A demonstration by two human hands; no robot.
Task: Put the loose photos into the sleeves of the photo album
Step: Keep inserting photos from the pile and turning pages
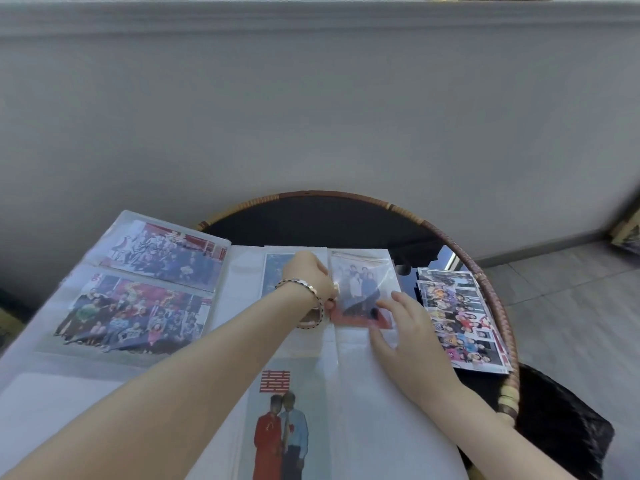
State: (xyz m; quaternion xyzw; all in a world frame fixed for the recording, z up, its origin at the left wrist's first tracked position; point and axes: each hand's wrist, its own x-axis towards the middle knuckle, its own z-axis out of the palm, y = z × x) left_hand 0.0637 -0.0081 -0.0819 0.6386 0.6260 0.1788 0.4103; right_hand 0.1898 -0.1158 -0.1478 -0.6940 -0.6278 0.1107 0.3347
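Grey wall [311, 116] is looming behind, and the round table [450, 233] is carrying the open photo album [242, 268], sprawling across its near left. Several pockets are showing group pictures, while a thick stack of loose photos [460, 317] is waiting on the right, so I'd judge plenty is left. One glossy photo [360, 289] is sitting in a far sleeve [363, 256]. The left hand [308, 277] is pinching its left edge, and the right hand [408, 334] is pressing spread fingers on its near corner.

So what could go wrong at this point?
The photo looks crooked in its sleeve; with the left hand pinching its edge and the right hand pressing, it might crease. The loose photo stack lies by the table rim; the right forearm could nudge it off.
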